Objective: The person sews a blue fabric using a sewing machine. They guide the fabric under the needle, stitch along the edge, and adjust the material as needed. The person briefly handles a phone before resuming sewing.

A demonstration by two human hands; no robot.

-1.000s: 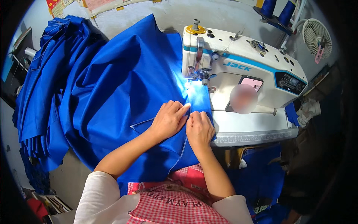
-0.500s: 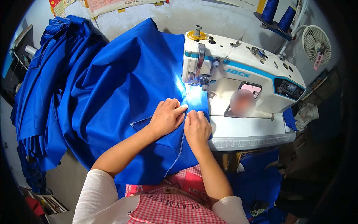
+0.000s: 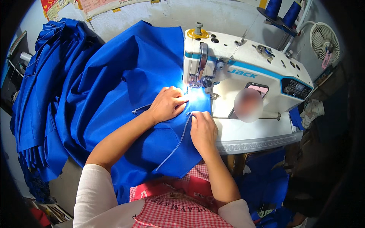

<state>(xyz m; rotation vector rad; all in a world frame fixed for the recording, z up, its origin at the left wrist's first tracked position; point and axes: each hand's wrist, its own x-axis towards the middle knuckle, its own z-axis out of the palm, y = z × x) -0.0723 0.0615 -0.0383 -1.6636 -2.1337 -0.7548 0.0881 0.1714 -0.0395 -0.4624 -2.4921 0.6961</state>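
A large sheet of blue fabric (image 3: 110, 91) runs under the lit needle area of a white sewing machine (image 3: 247, 62) and drapes down toward my lap. My left hand (image 3: 168, 105) lies on the cloth just in front of and left of the presser foot, its fingers bent and closed on the fabric, the foremost pointing at the needle. Nearer to me, my right hand (image 3: 203, 129) pinches the fabric's edge between thumb and curled fingers. From there a pale stitched seam (image 3: 175, 146) curves down and left. The glare hides the needle tip.
Bunched blue cloth (image 3: 49, 102) hangs at the left. A phone (image 3: 256, 89) leans against the machine, and a ruler strip (image 3: 258, 144) lines the table's front edge. Blue thread cones (image 3: 291, 14) and a small fan (image 3: 324, 43) stand at the back right.
My left hand has slid forward toward the needle with the fabric. The right hand is now slightly apart from it, holding the edge, and the seam below has shifted left.
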